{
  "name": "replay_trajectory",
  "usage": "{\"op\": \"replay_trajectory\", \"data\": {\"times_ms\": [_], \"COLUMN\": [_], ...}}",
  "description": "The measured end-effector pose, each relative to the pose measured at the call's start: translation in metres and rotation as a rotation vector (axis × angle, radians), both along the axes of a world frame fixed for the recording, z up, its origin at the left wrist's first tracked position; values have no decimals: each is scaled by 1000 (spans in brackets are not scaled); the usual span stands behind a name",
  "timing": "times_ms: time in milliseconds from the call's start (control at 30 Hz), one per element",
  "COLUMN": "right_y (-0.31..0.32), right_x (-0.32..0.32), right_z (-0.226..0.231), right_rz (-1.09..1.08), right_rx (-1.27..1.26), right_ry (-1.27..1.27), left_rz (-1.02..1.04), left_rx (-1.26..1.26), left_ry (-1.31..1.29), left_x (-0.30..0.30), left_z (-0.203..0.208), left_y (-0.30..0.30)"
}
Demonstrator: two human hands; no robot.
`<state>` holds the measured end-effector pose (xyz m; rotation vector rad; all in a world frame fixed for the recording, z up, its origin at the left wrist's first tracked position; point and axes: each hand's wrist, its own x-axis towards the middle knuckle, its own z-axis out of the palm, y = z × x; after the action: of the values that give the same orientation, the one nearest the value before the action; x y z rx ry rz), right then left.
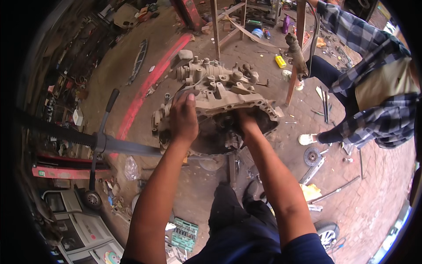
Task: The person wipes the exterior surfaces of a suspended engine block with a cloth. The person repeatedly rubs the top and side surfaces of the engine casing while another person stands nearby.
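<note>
One gearbox casing [217, 102] sits mid-view on my feed, right of the red beam [151, 86]. Left hand [183, 116] curls against its left side; right hand [247, 122] is inside its open hollow, fingers hidden. Whether either grips, I cannot tell.

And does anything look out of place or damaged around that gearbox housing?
Yes, the floor: a clutch disc lies loose by the co-worker's white shoe, dark rods lie nearby, and a yellow container lies farther off, strewn where someone might trip. The gearbox housing looks dirty; I can't make out any clear damage.
</note>
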<state>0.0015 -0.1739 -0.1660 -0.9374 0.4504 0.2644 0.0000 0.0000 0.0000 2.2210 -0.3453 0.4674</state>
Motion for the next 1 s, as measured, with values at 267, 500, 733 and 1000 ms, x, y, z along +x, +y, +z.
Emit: {"op": "replay_trajectory", "data": {"times_ms": [267,500,733,1000], "right_y": [-27,-16,-24,-20], "right_x": [-21,-19,-22,-16], "right_z": [-12,-13,-21,-23], "right_rz": [-72,-172,-104,-191], "right_rx": [-169,-326,-243,-310], "right_ry": [39,30,-26,-37], "left_rz": [39,3,14,-8], "left_rx": [-37,-19,-9,-85], "left_ry": [65,14,11,36], "left_x": [-15,-16,-17,-16], "left_z": [-15,-6,-8,-10], "left_y": [-21,-23,-23,-25]}}
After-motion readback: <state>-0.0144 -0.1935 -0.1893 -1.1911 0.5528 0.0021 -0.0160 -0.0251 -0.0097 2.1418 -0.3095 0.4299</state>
